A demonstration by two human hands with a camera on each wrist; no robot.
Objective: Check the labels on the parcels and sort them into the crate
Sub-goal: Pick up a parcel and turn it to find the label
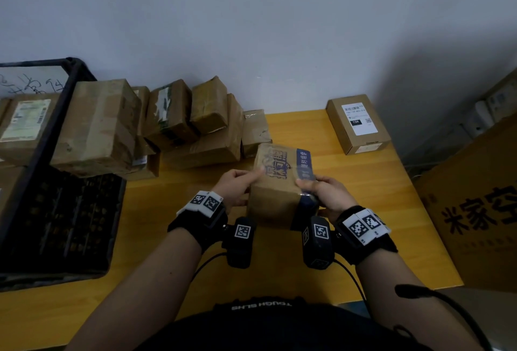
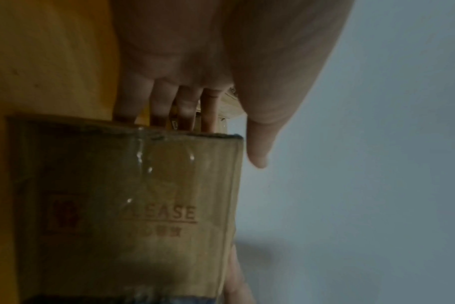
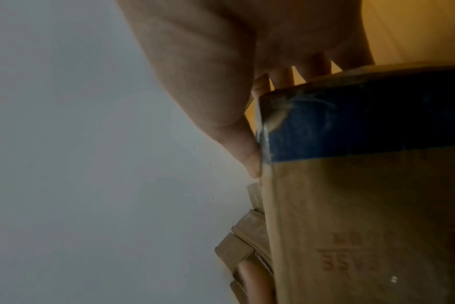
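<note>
I hold a taped brown cardboard parcel (image 1: 279, 182) with a blue band and dark printing above the middle of the yellow table (image 1: 363, 196). My left hand (image 1: 237, 185) grips its left side, thumb along the top edge. My right hand (image 1: 324, 191) grips the right side at the blue band. In the left wrist view the parcel (image 2: 130, 205) shows red "PLEASE" print, with my fingers (image 2: 159, 102) behind it. The right wrist view shows the parcel (image 3: 364, 195) and my thumb (image 3: 247, 152) on its edge. A black plastic crate (image 1: 56, 210) stands at the left, holding labelled parcels (image 1: 25, 124).
A pile of several brown parcels (image 1: 173, 124) sits against the white wall behind the held one. A small box with a white label (image 1: 358, 124) lies at the table's back right. A large printed carton (image 1: 481, 210) stands beside the table on the right.
</note>
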